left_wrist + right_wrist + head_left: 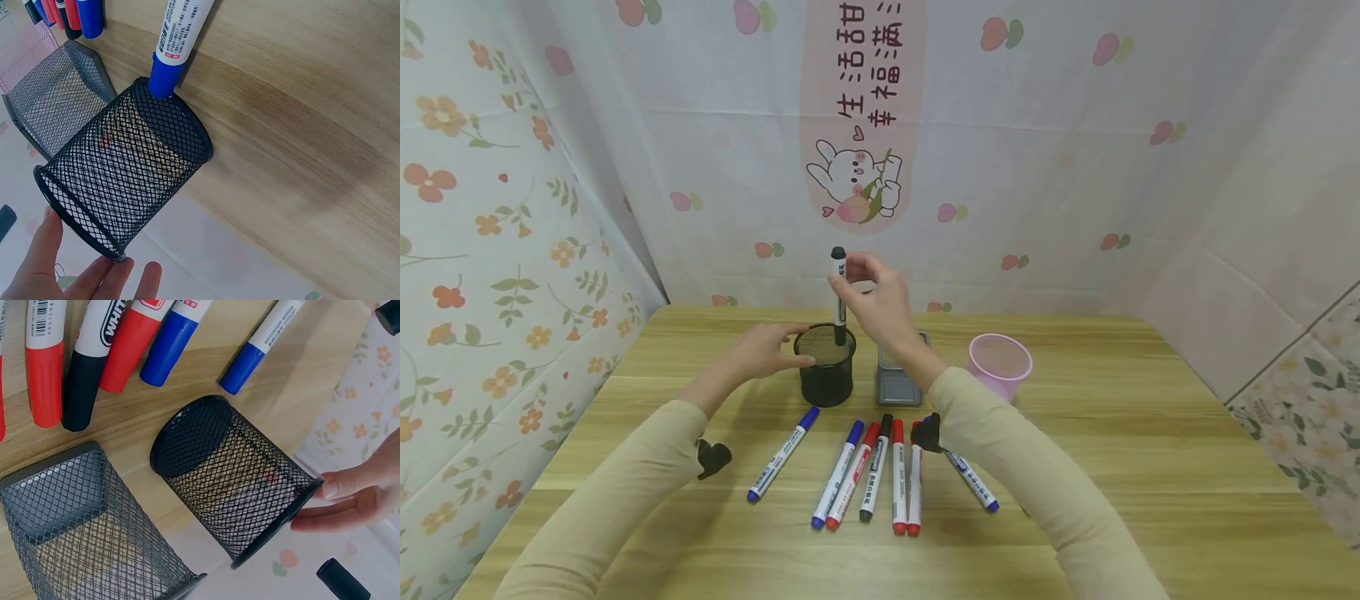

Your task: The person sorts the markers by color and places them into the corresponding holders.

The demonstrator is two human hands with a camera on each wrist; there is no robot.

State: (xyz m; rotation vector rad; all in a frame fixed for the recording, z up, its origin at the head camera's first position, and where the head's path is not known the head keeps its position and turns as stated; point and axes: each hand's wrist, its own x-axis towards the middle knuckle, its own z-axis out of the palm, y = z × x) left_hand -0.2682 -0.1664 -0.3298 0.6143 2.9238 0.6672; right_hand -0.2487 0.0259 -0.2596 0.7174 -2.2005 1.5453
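A round black mesh pen holder (826, 379) stands upright on the table. My left hand (762, 350) holds it by the top rim, with the thumb on one side and fingers on the other. Between thumb and fingers, my right hand (880, 304) pinches a black-capped whiteboard marker (839, 287), held upright above the holder's mouth. In the right wrist view, the marker's dark end (342, 580) shows outside the holder, apart from its rim. The mesh shows no pen inside. Several blue, red and black markers (872, 479) lie in front, partly behind the right sleeve.
A grey mesh holder (899, 387) stands right of the black one, partly behind the right wrist. Farther right is a pink round holder (1000, 358). One blue marker (782, 454) lies apart at the left. A printed curtain (715, 167) hangs behind the wooden table (1112, 400).
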